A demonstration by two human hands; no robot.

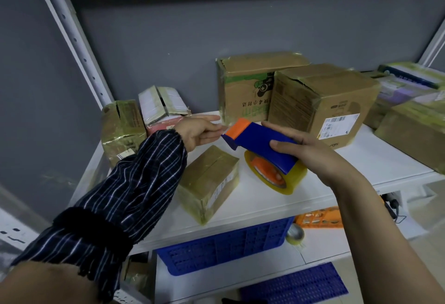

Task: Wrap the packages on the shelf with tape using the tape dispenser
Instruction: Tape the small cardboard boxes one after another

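Right grip [310, 150] clasps the tape dispenser [261, 141] above the shelf [252, 206]; left grip [199, 131] is outstretched, flat and empty, near the taped package [209, 181].

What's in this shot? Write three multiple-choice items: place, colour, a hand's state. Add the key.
1. Where does the small taped package lie?
A. In a crate
B. On the shelf, left of the tape roll
C. Atop a big box
2. What colour is the tape dispenser?
A. Green
B. Black
C. Blue and orange
3. What does the right hand do?
A. Grips the dispenser
B. Hangs open
C. Holds a box
Key: 1B, it lies on the white board beside the roll; 2C, blue body, orange front; 3A, fingers curl round it.
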